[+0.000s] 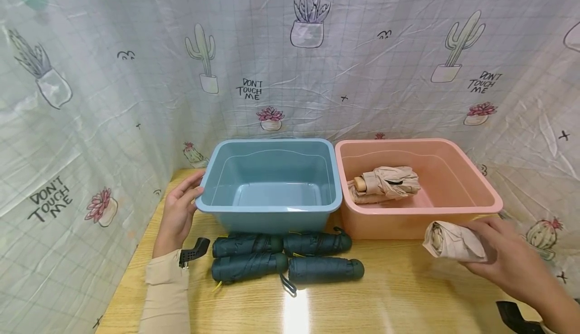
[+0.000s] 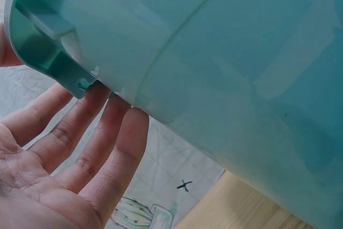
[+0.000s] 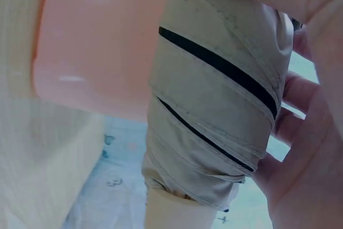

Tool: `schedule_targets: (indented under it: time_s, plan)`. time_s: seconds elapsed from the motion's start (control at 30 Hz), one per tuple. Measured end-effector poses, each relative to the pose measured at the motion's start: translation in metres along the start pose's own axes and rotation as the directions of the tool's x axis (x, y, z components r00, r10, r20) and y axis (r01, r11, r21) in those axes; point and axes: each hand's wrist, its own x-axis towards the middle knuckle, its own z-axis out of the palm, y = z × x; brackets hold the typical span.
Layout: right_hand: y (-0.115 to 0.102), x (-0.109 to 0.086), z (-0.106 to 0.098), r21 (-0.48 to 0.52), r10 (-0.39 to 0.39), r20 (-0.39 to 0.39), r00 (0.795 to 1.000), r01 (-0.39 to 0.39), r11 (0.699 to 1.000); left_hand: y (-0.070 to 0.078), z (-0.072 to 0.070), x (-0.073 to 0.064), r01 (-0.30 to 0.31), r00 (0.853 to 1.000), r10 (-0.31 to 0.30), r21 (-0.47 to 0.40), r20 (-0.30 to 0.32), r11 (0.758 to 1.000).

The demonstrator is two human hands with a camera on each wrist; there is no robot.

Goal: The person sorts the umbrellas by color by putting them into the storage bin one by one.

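Note:
My right hand (image 1: 507,258) grips a folded beige umbrella (image 1: 455,242) just in front of the pink bin (image 1: 419,210). Close up in the right wrist view, the umbrella (image 3: 214,79) shows its wrapped cloth, dark slits and pale handle end. Inside the pink bin, on its left side, lie folded beige umbrellas (image 1: 391,183), partly overlapping. At the left side of the blue bin (image 1: 272,209), my left hand (image 1: 179,213) touches the wall below the rim with fairly straight fingers (image 2: 131,132); its thumb is near the rim's edge. No umbrella shows in the blue bin.
Several folded dark green umbrellas (image 1: 326,269) lie in two rows on the wooden table (image 1: 254,309) before the blue bin. A printed plastic sheet (image 1: 281,62) hangs behind the bins and along both sides. The two bins stand side by side.

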Motion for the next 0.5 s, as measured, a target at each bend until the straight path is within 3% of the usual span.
schedule_targets:
  time_s: [0.2, 0.5]
  plan:
    - [-0.001, 0.006, -0.009, 0.080, -0.046, -0.061, 0.997, 0.051, 0.995, 0.000, 0.000, -0.001, -0.001, 1.000, 0.001, 0.005, 0.004, 1.000]
    - [-0.010, 0.023, -0.023, 0.039, -0.081, -0.094, 0.992, 0.085, 0.996, 0.001, 0.001, -0.001, 0.004, 1.000, -0.004, -0.008, -0.009, 1.000]
